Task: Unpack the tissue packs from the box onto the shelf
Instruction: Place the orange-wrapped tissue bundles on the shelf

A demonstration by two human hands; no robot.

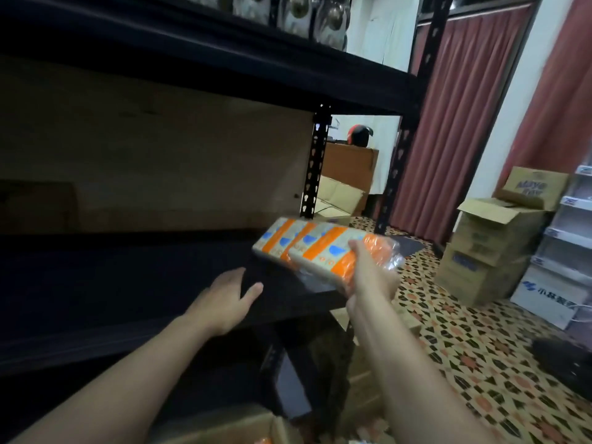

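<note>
Gripped at the near end by the right hand (371,277) and reaching toward 10 o'clock from it: wrapped orange tissue packs (320,248), in the air over the right front corner of the dark shelf (128,283). At 9 o'clock of that, the left hand (224,299), released and straight-fingered over the shelf. At 3 o'clock, patterned floor (464,341) with stacked cartons (487,251); at 6 o'clock, open box (250,427).

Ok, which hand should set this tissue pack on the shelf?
Right hand: it grips the tissue pack over the right end of the dark shelf. The left hand is open above the shelf, holding nothing.
</note>
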